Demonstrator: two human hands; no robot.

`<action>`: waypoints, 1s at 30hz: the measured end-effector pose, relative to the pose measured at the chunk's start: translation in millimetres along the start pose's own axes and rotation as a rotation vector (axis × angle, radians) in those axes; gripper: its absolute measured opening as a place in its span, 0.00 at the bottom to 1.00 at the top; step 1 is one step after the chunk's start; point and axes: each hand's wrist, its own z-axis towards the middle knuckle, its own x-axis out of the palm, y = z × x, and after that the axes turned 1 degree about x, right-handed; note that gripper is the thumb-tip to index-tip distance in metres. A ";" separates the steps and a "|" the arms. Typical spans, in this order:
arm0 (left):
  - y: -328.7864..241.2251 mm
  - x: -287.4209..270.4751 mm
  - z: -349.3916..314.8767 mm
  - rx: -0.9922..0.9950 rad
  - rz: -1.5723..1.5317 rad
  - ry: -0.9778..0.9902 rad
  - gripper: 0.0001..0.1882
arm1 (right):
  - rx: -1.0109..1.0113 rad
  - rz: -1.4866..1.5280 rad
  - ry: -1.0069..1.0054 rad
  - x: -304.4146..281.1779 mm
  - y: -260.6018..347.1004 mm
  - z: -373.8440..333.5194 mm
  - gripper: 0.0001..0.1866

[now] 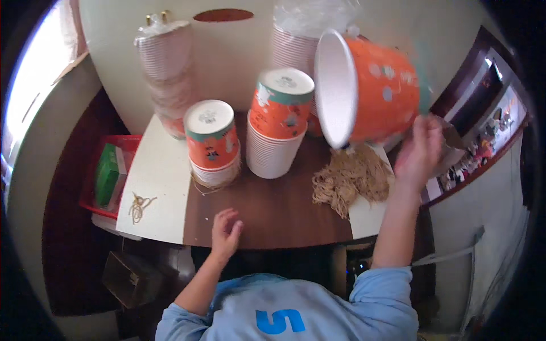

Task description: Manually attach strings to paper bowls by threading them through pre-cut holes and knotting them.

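My right hand [420,149] is raised at the right, closed at the base of a large orange paper bucket [387,85]. The bucket lies tipped on its side in the air, its white open mouth facing left; the grip is partly blurred. Over the table's front edge, my left hand [226,232] holds nothing, fingers loosely bent and thumb apart. Beyond it stand two stacks of upside-down paper buckets, a shorter left stack [211,136] with twine round its foot and a taller middle stack [280,122]. A heap of tan twine [355,176] lies below the raised bucket.
Plastic-wrapped bucket stacks stand at the back, one left [166,74] and one behind the middle [293,48]. A small bundle of cord [138,207] lies on the table's left side [153,182]. Left of the table is a red crate [91,196] with a green box [109,175].
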 end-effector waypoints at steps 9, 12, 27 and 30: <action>-76.1 0.3 51.1 -0.226 -0.161 0.201 0.26 | 1.437 0.315 0.246 -108.1 -160.2 -216.5 0.16; -73.9 -3.6 43.0 -0.253 -0.046 0.202 0.23 | 1.154 -0.239 0.433 -111.6 -168.4 -222.1 0.13; -85.4 -9.9 40.6 -0.372 0.085 0.180 0.20 | 0.276 -1.039 0.545 -148.4 -168.8 -101.7 0.07; -80.5 -13.1 38.2 -0.351 0.135 0.181 0.21 | 0.078 -1.206 0.840 -132.8 -150.5 -97.2 0.06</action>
